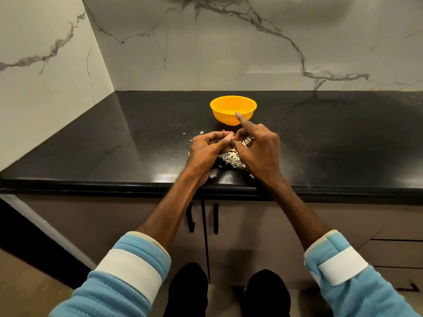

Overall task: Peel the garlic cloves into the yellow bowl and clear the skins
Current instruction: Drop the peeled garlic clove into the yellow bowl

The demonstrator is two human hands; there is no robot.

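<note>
A yellow bowl (233,108) stands on the black counter (114,145), just beyond my hands. My left hand (206,152) pinches a small garlic clove (229,135) between thumb and fingers. My right hand (261,149) meets it from the right, thumb and a finger pinching at the clove, with the index finger stretched out toward the bowl. A pile of pale garlic skins (232,160) lies on the counter under and between my hands. The bowl's contents are hard to make out.
Stray skin flakes (201,132) lie scattered left of the hands. Marble walls close the counter at the back and left. Cabinet doors with black handles (215,218) sit below the counter's front edge.
</note>
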